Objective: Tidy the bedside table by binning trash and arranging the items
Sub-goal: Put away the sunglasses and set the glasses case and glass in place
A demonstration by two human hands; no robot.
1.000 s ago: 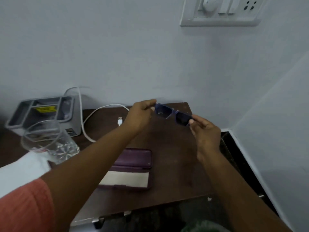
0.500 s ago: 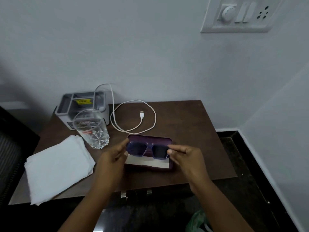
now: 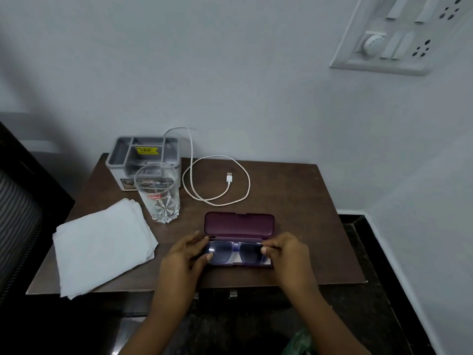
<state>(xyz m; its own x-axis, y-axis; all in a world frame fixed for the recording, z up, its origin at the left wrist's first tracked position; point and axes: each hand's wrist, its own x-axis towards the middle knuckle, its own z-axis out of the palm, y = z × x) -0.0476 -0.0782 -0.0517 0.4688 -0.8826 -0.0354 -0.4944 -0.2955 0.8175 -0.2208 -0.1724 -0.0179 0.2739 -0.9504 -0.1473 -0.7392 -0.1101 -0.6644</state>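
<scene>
Sunglasses (image 3: 234, 253) with dark lenses and a blue frame are held at both ends. The left hand (image 3: 184, 260) pinches the left end between thumb and fingers, and the right hand (image 3: 286, 254) pinches the right end the same way. Holding only the ends probably keeps fingers off the lenses and keeps the frame level. The glasses sit folded, lenses up, in the pale-lined lower half of an open maroon glasses case (image 3: 239, 225). Its lid lies flat behind, hinged away from the person. They appear to be seating the glasses before closing it. The case rests near the front edge of the dark wooden bedside table (image 3: 307, 239). To its left lies a folded white cloth (image 3: 102, 242), overhanging the front edge. Behind that stands a clear drinking glass (image 3: 158, 193). A grey desk organiser (image 3: 143, 155) sits at the back, against the wall. A white charging cable (image 3: 217, 183) runs out of it and loops loosely across the tabletop. On the floor below, something green (image 3: 298, 342) shows, too cropped to identify.
</scene>
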